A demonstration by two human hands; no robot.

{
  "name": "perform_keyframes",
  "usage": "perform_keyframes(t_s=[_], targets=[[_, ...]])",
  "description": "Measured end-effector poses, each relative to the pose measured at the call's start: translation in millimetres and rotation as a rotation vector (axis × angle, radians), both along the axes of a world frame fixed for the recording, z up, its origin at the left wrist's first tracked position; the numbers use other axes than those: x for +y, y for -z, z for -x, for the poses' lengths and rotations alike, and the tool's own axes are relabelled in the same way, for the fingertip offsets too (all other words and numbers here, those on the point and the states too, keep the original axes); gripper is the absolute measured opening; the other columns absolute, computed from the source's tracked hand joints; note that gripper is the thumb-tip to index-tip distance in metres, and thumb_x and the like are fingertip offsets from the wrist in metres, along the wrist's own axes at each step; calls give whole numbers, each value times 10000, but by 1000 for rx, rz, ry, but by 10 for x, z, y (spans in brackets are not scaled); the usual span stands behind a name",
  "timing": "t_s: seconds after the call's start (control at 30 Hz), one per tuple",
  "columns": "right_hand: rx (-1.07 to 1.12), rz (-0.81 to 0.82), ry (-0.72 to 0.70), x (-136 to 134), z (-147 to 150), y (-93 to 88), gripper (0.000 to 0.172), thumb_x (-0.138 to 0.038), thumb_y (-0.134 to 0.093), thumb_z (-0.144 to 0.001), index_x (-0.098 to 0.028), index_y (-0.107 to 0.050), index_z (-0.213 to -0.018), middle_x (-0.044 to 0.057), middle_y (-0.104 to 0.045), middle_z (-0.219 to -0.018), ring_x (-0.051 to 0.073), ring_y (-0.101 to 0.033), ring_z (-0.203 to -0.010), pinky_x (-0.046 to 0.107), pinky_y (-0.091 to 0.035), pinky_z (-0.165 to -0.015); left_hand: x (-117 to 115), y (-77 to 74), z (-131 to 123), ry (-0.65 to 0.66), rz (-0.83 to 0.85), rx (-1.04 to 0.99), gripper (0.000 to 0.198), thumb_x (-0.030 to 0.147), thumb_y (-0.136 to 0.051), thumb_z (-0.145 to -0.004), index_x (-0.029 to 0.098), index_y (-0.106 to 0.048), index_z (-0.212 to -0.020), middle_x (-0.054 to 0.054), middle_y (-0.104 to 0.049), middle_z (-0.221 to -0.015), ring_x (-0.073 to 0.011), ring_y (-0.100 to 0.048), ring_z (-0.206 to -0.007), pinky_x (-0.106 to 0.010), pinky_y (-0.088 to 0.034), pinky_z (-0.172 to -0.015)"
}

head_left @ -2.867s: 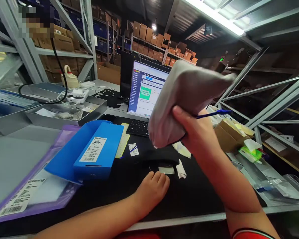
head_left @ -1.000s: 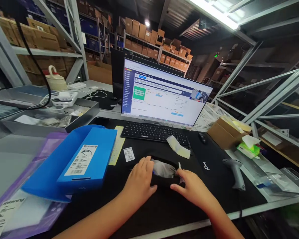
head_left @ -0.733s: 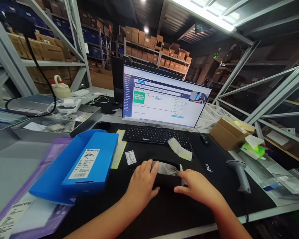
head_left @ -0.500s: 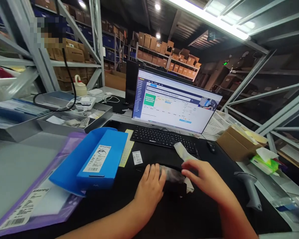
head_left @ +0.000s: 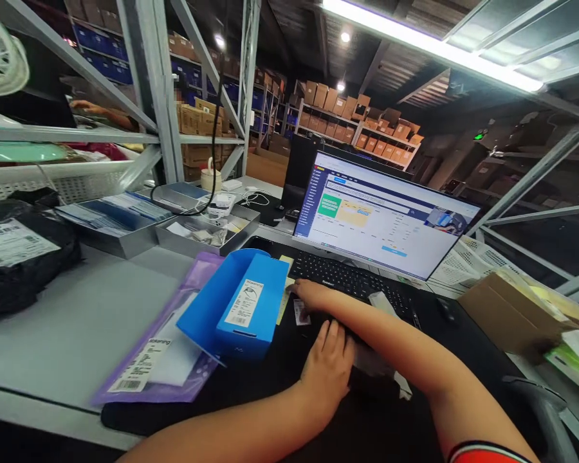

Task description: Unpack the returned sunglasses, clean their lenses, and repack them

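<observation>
My right hand [head_left: 310, 296] reaches across my left arm and sits just above a small white label [head_left: 302, 313] on the black desk mat [head_left: 139, 419]. I cannot tell whether it touches the label. My left hand [head_left: 329, 365] rests with spread fingers on the mat, beside a grey cloth bundle [head_left: 369, 361]. My right forearm hides most of that bundle. A white paper strip [head_left: 404, 386] sticks out past it. Left of my hands stands a blue box [head_left: 245, 308] with a white barcode label, on a purple plastic sleeve [head_left: 159, 347].
A black keyboard [head_left: 352, 280] and lit monitor [head_left: 386, 215] stand beyond my hands. A cardboard box [head_left: 509, 315] sits at right, with a grey handheld scanner [head_left: 535, 411] below it. Metal trays [head_left: 207, 236] and a black parcel [head_left: 17, 257] lie left. A co-worker's hand [head_left: 89, 106] shows behind the shelving.
My right hand has left the cloth bundle and crossed leftward over my left arm to the label. My left hand stays beside the bundle. The view has turned left.
</observation>
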State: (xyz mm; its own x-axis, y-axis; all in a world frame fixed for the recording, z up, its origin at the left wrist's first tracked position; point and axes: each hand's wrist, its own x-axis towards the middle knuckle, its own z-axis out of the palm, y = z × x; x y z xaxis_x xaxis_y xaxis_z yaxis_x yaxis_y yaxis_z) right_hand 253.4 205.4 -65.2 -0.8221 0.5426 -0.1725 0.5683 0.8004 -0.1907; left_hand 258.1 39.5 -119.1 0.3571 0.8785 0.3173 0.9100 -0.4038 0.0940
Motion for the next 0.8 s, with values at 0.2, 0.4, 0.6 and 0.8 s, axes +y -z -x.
perform_keyframes(t_s=[0.2,0.4,0.6,0.8], targets=[[42,-36,189,85,-237,-414,258,-403,-622,-931,-169,-701,-1004,40,-710,-886,184,-671,-808,350,-531,-802,27,20,8,39,5,-55,834,463,-810,-707,78,-488,-1373,-257,-429,-1493,-372,-235,-1477,-526,-311,-1185],[457,-177,451,-501,-1401,-798,298,-441,-551,-928,-191,-711,-923,60,-744,-839,217,-690,-747,322,-527,-709,58,-56,59,74,70,-172,896,416,-821,-693,66,-430,-1419,-250,-417,-1503,-365,-233,-1480,-517,-290,-1199],[742,-375,632,-1379,-2216,-58,245,-434,-612,-893,-236,-755,-876,78,-769,-856,260,-719,-768,374,-577,-716,96,-102,73,70,103,-288,849,326,-834,-671,91,-456,-1394,-229,-427,-1498,-360,-230,-1482,-527,-260,-1210],[446,-608,700,-1489,-2074,260,271,-291,-519,-959,-258,-788,-950,100,-760,-993,274,-720,-884,402,-564,-777,83,-91,34,40,99,-307,826,209,-835,-622,88,-482,-1358,-225,-438,-1478,-367,-250,-1473,-529,-278,-1205]])
